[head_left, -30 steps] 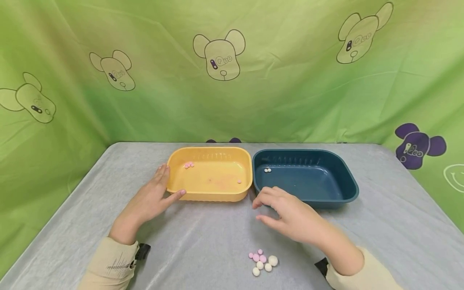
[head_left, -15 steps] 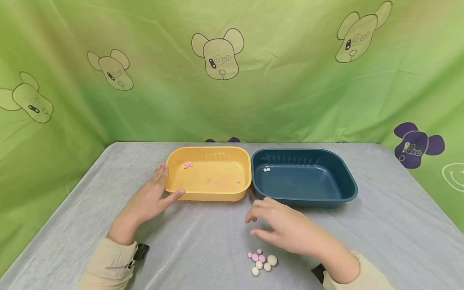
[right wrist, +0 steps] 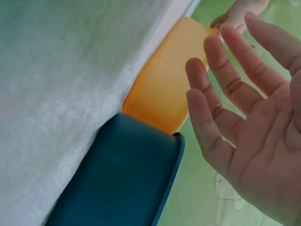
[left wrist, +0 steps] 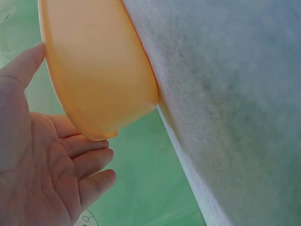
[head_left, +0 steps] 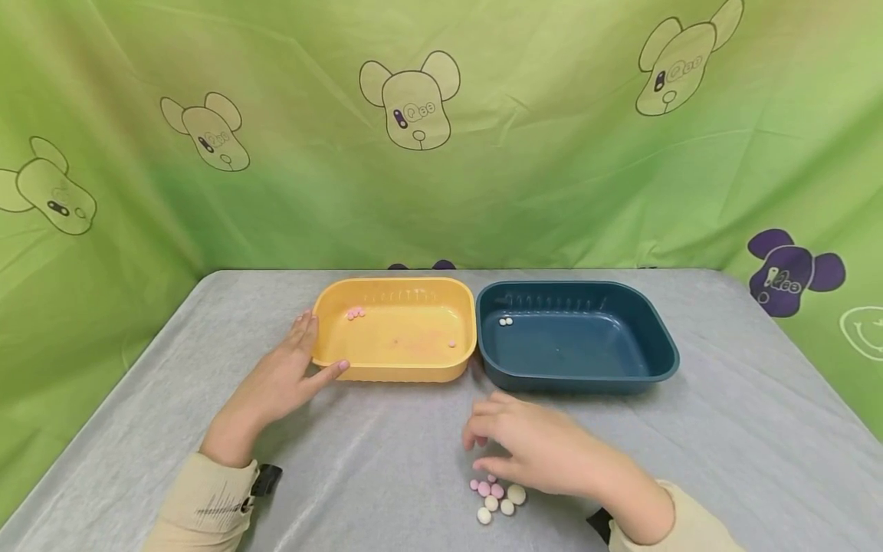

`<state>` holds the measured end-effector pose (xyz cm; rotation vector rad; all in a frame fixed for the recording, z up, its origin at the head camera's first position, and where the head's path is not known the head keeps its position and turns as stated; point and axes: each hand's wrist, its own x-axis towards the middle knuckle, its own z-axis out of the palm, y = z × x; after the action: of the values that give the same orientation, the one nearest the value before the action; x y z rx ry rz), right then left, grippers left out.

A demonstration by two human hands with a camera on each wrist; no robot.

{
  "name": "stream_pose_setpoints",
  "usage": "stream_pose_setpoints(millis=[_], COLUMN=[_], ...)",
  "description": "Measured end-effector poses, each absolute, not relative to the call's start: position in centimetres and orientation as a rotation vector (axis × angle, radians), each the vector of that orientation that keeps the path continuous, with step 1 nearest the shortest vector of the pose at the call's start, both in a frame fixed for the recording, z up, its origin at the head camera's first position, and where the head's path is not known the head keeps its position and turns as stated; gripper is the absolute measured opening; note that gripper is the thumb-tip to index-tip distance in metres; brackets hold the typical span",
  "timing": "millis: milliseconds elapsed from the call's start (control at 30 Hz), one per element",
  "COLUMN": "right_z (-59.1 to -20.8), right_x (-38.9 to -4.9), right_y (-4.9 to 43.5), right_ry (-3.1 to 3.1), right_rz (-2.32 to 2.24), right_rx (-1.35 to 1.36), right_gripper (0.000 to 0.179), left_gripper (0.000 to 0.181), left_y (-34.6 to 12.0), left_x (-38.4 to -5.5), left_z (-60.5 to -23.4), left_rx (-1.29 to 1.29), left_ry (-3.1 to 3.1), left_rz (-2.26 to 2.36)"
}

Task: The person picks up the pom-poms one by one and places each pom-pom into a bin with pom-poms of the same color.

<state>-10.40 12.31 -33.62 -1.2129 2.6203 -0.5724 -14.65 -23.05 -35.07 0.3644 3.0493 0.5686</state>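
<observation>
My left hand (head_left: 279,379) rests against the near left corner of a yellow plastic tub (head_left: 393,373), thumb and fingers spread along its rim. In the left wrist view those fingers touch the tub's edge (left wrist: 89,70). Several tiny pink balls (head_left: 356,313) lie in the tub's far left, and one pink ball (head_left: 451,344) at its right. My right hand (head_left: 531,445) hovers with bent, parted fingers and nothing in them, just beyond a small cluster on the cloth: several pink balls (head_left: 484,488) and several white balls (head_left: 507,507), one white larger.
A dark blue tub (head_left: 579,385) stands against the yellow one's right side, with two small white balls (head_left: 506,321) inside. Grey cloth (head_left: 379,475) covers the table. A green printed curtain (head_left: 538,192) hangs behind and at both sides.
My right hand has come back from the blue tub's near rim toward the balls on the cloth, its thumb now close above them. The left hand has stayed on the yellow tub.
</observation>
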Motion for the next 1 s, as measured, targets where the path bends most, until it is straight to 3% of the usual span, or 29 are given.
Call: stream_pose_setpoints(millis=[433,1000], right_z=[-34.4,-34.8], right_x=[-10.4,-10.3], right_y=[12.0,12.0], right_ry=[2.501,2.410], right_rz=[-0.500,-0.550], right_rx=[-1.141,-1.282], right_gripper=[0.010,0.018], left_gripper=[0.099,0.098], left_y=[-23.1,-23.1], left_x=[-14.7,-14.7], left_z=[-35.2,-35.1], left_rx=[0.373,0.375], left_ry=[3.047,3.052], left_rz=[0.577,0.573])
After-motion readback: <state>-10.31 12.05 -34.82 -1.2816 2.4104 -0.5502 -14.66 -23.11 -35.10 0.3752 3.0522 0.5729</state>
